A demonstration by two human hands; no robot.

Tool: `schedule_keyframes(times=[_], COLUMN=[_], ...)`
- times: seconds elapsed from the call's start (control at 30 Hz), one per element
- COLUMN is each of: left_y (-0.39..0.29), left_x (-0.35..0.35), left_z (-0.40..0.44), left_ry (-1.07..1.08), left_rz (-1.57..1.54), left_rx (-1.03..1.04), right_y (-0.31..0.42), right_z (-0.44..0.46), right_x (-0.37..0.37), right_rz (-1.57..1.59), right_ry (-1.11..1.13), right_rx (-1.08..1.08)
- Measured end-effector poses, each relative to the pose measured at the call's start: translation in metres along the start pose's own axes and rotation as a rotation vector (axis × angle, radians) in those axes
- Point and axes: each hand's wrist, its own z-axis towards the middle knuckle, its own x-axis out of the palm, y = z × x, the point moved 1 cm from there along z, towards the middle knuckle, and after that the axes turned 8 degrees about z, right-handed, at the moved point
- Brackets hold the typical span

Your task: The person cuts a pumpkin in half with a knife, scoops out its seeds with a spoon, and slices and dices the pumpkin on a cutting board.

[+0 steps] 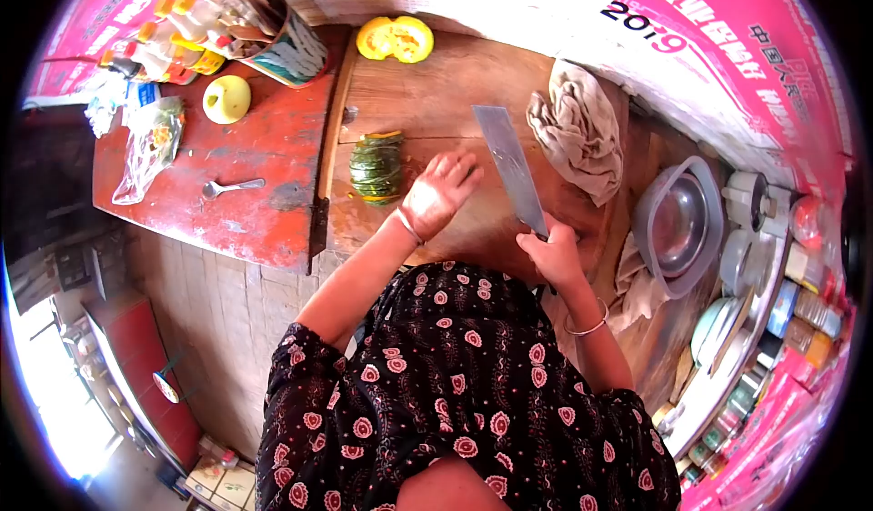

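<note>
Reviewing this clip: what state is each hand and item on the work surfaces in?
Left hand: empty, fingers spread
Right hand: closed around the cleaver's handle
Cleaver: held, blade bare
Green squash piece: cut, apparently in slices kept together
Yellow squash piece: cut, flesh exposed
Cloth: crumpled
Spoon: lying flat
Utensil pot: filled

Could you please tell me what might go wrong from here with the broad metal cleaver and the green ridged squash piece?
The bare left hand is open between the cleaver in the right hand and the squash piece, so a careless swing could cut its fingers. The squash piece's curved green rind might also let it roll or slip under the blade.
</note>
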Motion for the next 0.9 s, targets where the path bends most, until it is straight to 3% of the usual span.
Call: schedule_keyframes(times=[0.07, 0.17, 0.3, 0.4, 0.5, 0.63, 0.9], left_y=[-0.006, -0.006, 0.013, 0.02, 0.021, 0.025, 0.032], left_x=[0.009, 0.001, -0.041, -0.058, -0.045, -0.023, -0.021], left_z=[-0.019, -0.024, 0.002, 0.017, 0.024, 0.026, 0.045], left_ry=[0.069, -0.018, -0.342, -0.388, -0.389, -0.318, -0.4], left_rz=[-0.094, -0.249, -0.255, -0.42, -0.513, -0.665, -0.852], left_rx=[0.035, -0.159, -0.501, -0.597, -0.586, -0.779, -0.93], right_y=[0.002, 0.007, 0.012, 0.009, 0.018, 0.02, 0.031], right_z=[0.0, -0.001, 0.002, 0.009, 0.016, 0.019, 0.024], right_x=[-0.003, -0.002, 0.009, 0.014, 0.016, 0.015, 0.015], right_rz=[-0.054, -0.14, -0.23, -0.315, -0.437, -0.457, -0.573], right_ry=[-0.014, -0.017, 0.029, 0.065, 0.113, 0.119, 0.177], right_rx=[-0.044, -0.099, -0.111, -0.191, -0.171, -0.161, -0.091])
